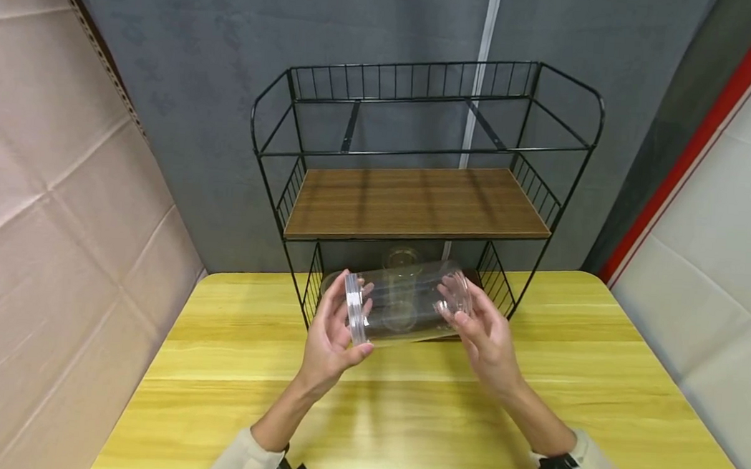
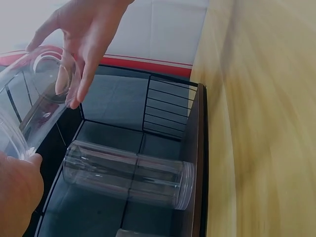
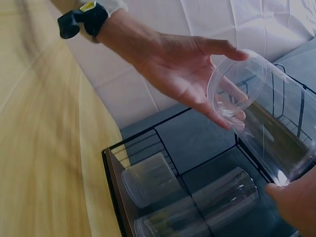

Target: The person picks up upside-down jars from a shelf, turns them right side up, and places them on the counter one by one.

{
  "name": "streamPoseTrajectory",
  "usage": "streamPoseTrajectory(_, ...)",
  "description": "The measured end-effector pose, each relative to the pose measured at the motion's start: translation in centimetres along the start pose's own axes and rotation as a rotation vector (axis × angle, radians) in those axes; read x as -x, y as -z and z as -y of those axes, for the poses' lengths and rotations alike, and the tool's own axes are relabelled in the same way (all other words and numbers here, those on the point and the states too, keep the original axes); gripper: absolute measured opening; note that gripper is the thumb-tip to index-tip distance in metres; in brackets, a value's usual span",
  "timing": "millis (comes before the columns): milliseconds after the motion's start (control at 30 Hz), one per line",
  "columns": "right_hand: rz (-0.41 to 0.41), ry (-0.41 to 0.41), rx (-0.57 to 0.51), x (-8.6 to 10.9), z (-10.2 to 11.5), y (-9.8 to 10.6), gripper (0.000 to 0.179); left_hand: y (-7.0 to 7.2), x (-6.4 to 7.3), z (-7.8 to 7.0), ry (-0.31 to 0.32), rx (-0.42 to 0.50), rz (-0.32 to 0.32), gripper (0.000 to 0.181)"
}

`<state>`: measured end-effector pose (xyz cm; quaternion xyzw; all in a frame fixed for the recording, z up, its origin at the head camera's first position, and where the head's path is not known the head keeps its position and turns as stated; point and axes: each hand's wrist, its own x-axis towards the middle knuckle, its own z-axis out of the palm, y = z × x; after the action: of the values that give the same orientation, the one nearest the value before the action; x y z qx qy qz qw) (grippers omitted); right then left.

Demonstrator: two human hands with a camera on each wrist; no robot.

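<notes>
A clear plastic jar (image 1: 403, 304) lies sideways in the air between both hands, in front of the rack's lower level. My left hand (image 1: 333, 336) grips its ridged end, thumb below and fingers behind. At the smooth, rounded end, my right hand (image 1: 485, 338) holds the jar with thumb and fingers spread around it. The left wrist view shows the right hand (image 2: 91, 44) at the far end of the jar. In the right wrist view, the left hand (image 3: 182, 69) wraps the rim, its fingers showing through the plastic.
A black wire rack (image 1: 426, 151) with a brown wooden shelf (image 1: 416, 201) stands at the table's back. On its lower level stand a tall clear jar (image 2: 128, 173) and a shorter clear container (image 3: 150, 180). The yellow wood-grain table (image 1: 403, 423) extends in front; fabric walls flank both sides.
</notes>
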<state>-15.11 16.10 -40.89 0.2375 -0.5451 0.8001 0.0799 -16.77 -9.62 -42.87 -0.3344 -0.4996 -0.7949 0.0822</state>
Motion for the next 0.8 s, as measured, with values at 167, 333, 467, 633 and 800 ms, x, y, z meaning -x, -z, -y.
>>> streamPoseTrajectory(167, 0.001, -0.008, 0.303, 0.2, 0.9, 0.9, 0.07, 0.5, -0.1, -0.6, 0.005, -0.03, 0.023, 0.115)
streamPoseTrajectory(333, 0.001, 0.151, 0.619, 0.1, 2.2, 2.2, 0.085, 1.3, 0.0, -1.5, 0.024, -0.097, 0.041, 0.115)
streamPoseTrajectory(467, -0.029, 0.25, 0.81, 0.1, 3.3, 3.5, 0.096, 2.2, 0.2, -2.2, 0.054, -0.167, 0.047, 0.113)
streamPoseTrajectory(633, -0.072, 0.338, 0.964, -0.1, 4.5, 5.0, 0.099, 3.3, 0.4, -2.9, 0.078, -0.24, 0.084, 0.108)
streamPoseTrajectory(800, -0.146, 0.424, 1.071, -0.6, 5.3, 6.5, 0.092, 4.3, 0.3, -3.6, 0.106, -0.319, 0.119, 0.107)
